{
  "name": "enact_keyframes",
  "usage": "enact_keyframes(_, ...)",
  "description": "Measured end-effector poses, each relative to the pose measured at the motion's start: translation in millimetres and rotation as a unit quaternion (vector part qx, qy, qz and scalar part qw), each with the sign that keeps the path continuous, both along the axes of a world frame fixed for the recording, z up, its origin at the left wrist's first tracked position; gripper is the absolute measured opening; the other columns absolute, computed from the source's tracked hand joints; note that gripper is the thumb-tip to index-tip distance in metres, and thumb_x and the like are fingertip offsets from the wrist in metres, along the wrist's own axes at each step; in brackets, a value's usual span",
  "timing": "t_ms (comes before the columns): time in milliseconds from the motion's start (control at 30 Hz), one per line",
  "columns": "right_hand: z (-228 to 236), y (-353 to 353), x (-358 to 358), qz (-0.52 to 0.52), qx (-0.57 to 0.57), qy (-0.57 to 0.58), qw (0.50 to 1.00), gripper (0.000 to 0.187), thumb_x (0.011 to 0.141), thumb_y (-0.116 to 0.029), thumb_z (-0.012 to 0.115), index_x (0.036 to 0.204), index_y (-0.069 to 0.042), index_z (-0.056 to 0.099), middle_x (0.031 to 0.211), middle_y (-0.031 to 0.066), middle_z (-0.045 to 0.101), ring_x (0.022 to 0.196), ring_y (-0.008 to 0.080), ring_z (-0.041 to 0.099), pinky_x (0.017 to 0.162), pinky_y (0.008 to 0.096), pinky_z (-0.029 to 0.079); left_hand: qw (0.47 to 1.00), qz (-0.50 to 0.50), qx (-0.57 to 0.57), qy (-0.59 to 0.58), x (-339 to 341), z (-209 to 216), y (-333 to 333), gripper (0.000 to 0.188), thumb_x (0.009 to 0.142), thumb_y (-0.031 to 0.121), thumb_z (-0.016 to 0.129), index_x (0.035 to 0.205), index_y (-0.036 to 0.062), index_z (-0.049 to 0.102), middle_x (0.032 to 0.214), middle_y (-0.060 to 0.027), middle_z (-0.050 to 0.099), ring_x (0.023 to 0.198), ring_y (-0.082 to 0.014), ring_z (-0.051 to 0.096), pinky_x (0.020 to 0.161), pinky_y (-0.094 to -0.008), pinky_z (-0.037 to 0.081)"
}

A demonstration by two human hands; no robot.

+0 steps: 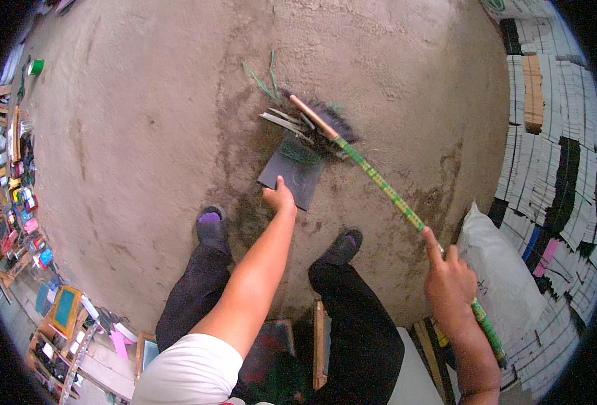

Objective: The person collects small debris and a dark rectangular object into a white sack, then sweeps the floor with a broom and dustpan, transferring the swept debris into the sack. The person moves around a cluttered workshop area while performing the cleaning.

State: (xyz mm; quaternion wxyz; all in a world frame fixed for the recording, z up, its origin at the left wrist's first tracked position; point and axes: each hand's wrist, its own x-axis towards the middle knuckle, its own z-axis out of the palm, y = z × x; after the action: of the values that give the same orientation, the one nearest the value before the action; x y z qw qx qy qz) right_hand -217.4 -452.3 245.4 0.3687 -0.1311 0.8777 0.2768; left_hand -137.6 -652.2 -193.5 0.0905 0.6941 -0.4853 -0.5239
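My left hand (280,198) grips the near edge of a flat dark grey sheet (288,169) low over the floor, thumb on top. My right hand (450,283) is wrapped round the green-patterned handle of a broom (386,187), index finger stretched along it. The handle slants up and left to the broom's dark bristles (335,121), which rest at the sheet's far edge. Beside the bristles lie several pale strips (285,123), partly over the sheet. Green strands (265,86) stick out beyond the pile, and a thin green tangle (298,154) lies on the sheet.
Stacks of pale sheets (548,169) line the right side, with a white sack (498,263) in front of them. Cluttered small goods (21,202) run along the left. Wooden frames (65,310) stand at lower left. My dark shoes (342,248) are on the stained concrete floor (157,148).
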Motion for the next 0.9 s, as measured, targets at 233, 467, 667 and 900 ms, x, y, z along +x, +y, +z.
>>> enact_keyframes(233, 4, 4, 36, 0.098, -0.035, 0.032, 0.994, 0.083, 0.074, -0.009, 0.066, 0.15, -0.029, 0.041, 0.086, 0.0082, 0.055, 0.067, 0.0249, 0.063, 0.05, 0.0381, 0.051, 0.991, 0.088, 0.096, 0.036, -9, -17, -7, 0.028, 0.089, 0.009, 0.07, 0.113, -0.0019, 0.059, 0.109, -0.0147, 0.068, 0.097, -0.0285, 0.066, 0.086, -0.0433, 0.05)
enact_keyframes(467, 11, 3, 49, 0.102, -0.046, 0.037, 0.993, 0.082, 0.074, -0.011, 0.067, 0.15, -0.028, 0.042, 0.084, 0.0072, 0.053, 0.067, 0.0242, 0.061, 0.051, 0.0361, 0.05, 0.846, 0.161, 0.424, 0.28, 22, -46, -41, 0.028, 0.092, 0.015, 0.065, 0.118, 0.0059, 0.059, 0.121, -0.0107, 0.064, 0.11, -0.0295, 0.062, 0.098, -0.0502, 0.048)
enact_keyframes(667, 21, 19, 66, 0.091, -0.051, 0.042, 0.994, 0.068, 0.08, -0.021, 0.062, 0.146, -0.029, 0.047, 0.081, 0.0062, 0.055, 0.062, 0.0228, 0.061, 0.047, 0.037, 0.052, 0.85, 0.11, 0.448, 0.254, 7, -13, -38, 0.032, 0.094, 0.02, 0.063, 0.122, 0.0063, 0.059, 0.123, -0.0104, 0.064, 0.116, -0.0328, 0.059, 0.107, -0.0539, 0.04)
enact_keyframes(900, 52, 26, 81, 0.034, -0.05, 0.05, 0.997, 0.065, 0.083, -0.024, 0.063, 0.146, -0.029, 0.047, 0.081, 0.0067, 0.055, 0.064, 0.025, 0.062, 0.048, 0.0384, 0.053, 0.84, 0.073, 0.469, 0.263, -8, 27, -28, 0.033, 0.094, 0.019, 0.062, 0.125, 0.0064, 0.058, 0.128, -0.0109, 0.062, 0.12, -0.0328, 0.057, 0.108, -0.0543, 0.039)
